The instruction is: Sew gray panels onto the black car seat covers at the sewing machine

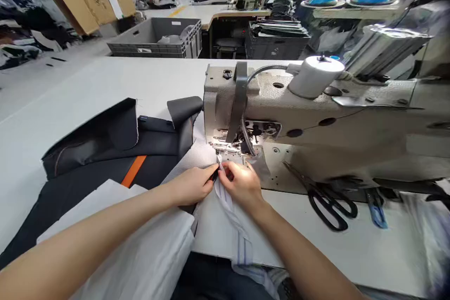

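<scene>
My left hand (195, 186) is closed, thumb and finger pinching the edge of a black leather-like fabric piece (158, 140) just before the sewing machine's (228, 103) presser foot. That piece has a grey mesh strip (191, 159) and an orange band (134, 171), and it spreads out to the left. Close beside, my right hand (244, 183) pinches a white tape with blue stripes (242, 243). The tape runs up between both hands to the foot and hangs down over the table's front edge. The exact fingertip contact is partly hidden.
Black-handled scissors (326, 204) and blue thread snips (378, 211) lie right of the hands. White padding (140, 239) lies under my left forearm. A white thread spool (316, 76) sits atop the machine. Behind the white table (154, 77) stand grey crates (154, 49).
</scene>
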`<act>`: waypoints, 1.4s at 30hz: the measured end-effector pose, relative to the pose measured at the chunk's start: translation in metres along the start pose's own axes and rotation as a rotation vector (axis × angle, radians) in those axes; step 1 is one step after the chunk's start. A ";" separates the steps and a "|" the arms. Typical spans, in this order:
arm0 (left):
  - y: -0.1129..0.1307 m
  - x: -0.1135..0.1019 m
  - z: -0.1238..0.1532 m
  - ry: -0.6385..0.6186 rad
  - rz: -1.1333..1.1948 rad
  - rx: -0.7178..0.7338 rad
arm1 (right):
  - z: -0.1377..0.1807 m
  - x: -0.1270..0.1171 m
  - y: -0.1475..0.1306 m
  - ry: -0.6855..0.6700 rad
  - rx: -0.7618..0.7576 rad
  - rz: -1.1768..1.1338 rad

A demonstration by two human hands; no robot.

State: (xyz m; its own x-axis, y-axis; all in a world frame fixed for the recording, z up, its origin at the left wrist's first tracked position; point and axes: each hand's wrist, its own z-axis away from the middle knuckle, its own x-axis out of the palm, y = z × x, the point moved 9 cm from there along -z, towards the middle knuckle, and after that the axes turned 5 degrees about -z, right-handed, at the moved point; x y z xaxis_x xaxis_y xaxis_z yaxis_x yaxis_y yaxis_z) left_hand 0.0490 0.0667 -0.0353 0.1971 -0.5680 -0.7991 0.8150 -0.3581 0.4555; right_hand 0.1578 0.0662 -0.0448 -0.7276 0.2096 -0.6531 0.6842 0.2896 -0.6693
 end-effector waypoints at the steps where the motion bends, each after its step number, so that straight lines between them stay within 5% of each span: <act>1: 0.000 -0.001 0.001 0.014 0.000 0.005 | 0.000 -0.002 0.000 0.002 0.002 -0.019; 9: 0.001 0.000 0.003 -0.024 -0.022 0.068 | 0.003 -0.004 -0.006 0.003 0.025 -0.116; 14: -0.002 -0.003 0.006 0.076 0.115 0.108 | 0.007 0.004 -0.024 -0.015 -0.172 0.063; 20: -0.024 -0.006 0.001 0.185 0.268 -0.045 | 0.013 0.007 -0.036 -0.055 -0.295 0.317; 33: -0.035 -0.029 -0.027 0.302 0.291 -0.081 | -0.006 0.025 -0.016 -0.326 -0.044 0.455; 42: -0.038 -0.029 -0.027 0.324 0.250 -0.093 | 0.010 0.013 -0.026 -0.186 -0.155 0.422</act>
State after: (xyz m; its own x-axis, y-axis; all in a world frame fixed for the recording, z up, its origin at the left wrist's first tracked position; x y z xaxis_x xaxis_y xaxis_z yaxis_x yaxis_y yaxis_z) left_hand 0.0269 0.1167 -0.0396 0.5444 -0.3612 -0.7571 0.7630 -0.1618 0.6259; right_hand 0.1307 0.0520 -0.0391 -0.3575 0.1723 -0.9179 0.8920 0.3541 -0.2810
